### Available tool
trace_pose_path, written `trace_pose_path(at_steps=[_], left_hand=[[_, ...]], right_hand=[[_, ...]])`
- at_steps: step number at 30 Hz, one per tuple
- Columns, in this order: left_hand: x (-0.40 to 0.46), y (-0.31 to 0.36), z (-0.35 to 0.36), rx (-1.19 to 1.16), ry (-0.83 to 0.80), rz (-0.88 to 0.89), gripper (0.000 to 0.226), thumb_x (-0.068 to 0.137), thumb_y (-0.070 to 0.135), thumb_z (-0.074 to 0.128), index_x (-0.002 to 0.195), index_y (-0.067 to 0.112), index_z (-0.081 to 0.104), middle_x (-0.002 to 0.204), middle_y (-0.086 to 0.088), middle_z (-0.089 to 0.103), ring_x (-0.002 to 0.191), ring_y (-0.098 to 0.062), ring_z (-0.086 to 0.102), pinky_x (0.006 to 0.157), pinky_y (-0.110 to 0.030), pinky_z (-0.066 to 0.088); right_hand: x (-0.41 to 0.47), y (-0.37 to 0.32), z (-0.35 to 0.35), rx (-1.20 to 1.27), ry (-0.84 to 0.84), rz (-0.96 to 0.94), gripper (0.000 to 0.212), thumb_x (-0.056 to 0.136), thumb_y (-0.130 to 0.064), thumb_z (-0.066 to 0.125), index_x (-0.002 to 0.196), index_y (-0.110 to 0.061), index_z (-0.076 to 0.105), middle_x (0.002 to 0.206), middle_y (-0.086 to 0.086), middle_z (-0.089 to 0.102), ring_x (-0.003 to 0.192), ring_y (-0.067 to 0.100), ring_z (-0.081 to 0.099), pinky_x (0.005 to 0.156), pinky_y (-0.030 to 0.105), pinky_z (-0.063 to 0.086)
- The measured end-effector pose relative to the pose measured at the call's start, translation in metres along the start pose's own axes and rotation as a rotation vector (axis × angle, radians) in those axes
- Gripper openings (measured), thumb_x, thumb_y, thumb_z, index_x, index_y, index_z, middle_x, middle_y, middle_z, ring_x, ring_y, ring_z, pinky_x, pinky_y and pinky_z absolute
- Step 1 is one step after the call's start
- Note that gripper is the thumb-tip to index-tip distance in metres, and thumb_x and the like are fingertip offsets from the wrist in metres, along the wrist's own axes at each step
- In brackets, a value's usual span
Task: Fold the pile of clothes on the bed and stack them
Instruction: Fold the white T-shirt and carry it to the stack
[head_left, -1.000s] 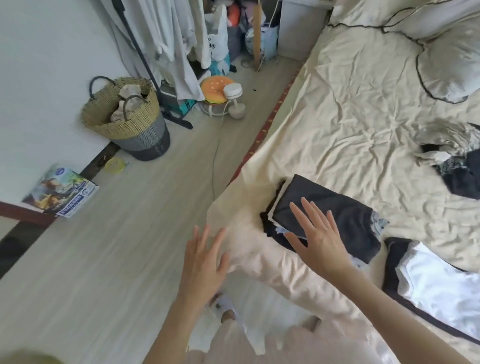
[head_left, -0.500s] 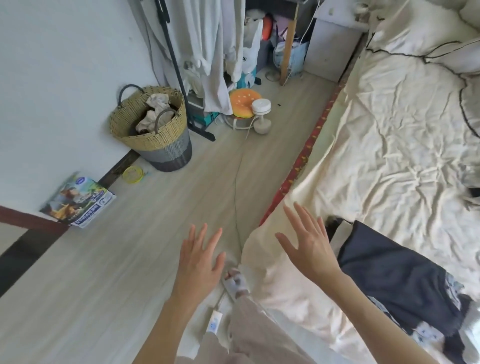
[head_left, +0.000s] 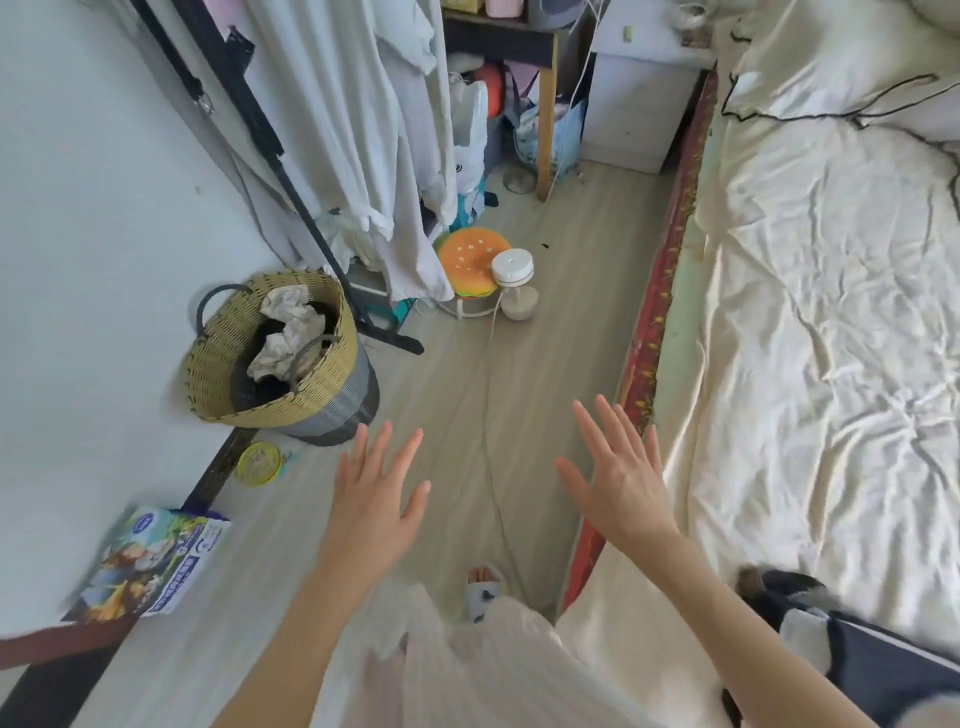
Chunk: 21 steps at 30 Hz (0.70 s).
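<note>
Hands hang over the floor beside the bed (head_left: 810, 332), holding nothing: left hand (head_left: 371, 499) and right hand (head_left: 621, 488) both have fingers straight and spread. Folded dark clothes (head_left: 878, 665) lie at the bed's near edge, by the right forearm.

Printed box (head_left: 156, 561) on floor, near left: lettering and round logos visible, too blurred to read. No other text legible.

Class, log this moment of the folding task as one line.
left hand: open, empty | right hand: open, empty | folded dark clothes: on bed, untouched
</note>
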<state>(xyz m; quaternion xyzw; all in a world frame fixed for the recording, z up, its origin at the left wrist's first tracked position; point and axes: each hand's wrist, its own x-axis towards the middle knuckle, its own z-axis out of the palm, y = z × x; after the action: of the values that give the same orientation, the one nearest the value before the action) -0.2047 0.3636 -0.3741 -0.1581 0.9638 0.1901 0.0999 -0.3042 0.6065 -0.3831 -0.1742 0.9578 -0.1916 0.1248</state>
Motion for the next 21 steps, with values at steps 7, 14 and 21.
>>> trace_pose_path(at_steps=[7, 14, 21], left_hand=[[0.124, 0.003, -0.032, -0.046, -0.055, 0.030, 0.057, 0.097, 0.043, 0.039, 0.149, 0.032, 0.018, 0.160, 0.000, 0.006, 0.146, -0.021, -0.009, 0.117, -0.042, 0.002], [0.288, 0.043, -0.045, 0.022, -0.215, 0.341, 0.058, 0.097, 0.045, 0.037, 0.150, 0.033, 0.015, 0.160, -0.001, 0.001, 0.146, -0.022, -0.009, 0.117, -0.039, 0.003], [0.448, 0.135, -0.073, 0.172, -0.326, 0.775, 0.057, 0.097, 0.041, 0.042, 0.149, 0.028, 0.023, 0.159, -0.004, 0.011, 0.147, -0.025, 0.000, 0.116, -0.038, 0.008]], right_hand=[[0.080, 0.002, -0.020, -0.054, 0.045, 0.166, 0.068, 0.095, -0.056, 0.035, 0.151, -0.034, 0.004, 0.160, -0.003, 0.002, 0.147, 0.016, -0.004, 0.114, 0.038, -0.016], [0.164, 0.025, -0.044, -0.026, 0.129, 0.480, 0.066, 0.095, -0.058, 0.029, 0.151, -0.035, 0.002, 0.160, -0.004, 0.000, 0.147, 0.015, -0.005, 0.118, 0.043, -0.008], [0.229, 0.042, -0.084, 0.054, 0.328, 0.800, 0.065, 0.095, -0.056, 0.033, 0.151, -0.030, 0.014, 0.160, 0.000, 0.008, 0.147, 0.017, 0.001, 0.118, 0.042, -0.009]])
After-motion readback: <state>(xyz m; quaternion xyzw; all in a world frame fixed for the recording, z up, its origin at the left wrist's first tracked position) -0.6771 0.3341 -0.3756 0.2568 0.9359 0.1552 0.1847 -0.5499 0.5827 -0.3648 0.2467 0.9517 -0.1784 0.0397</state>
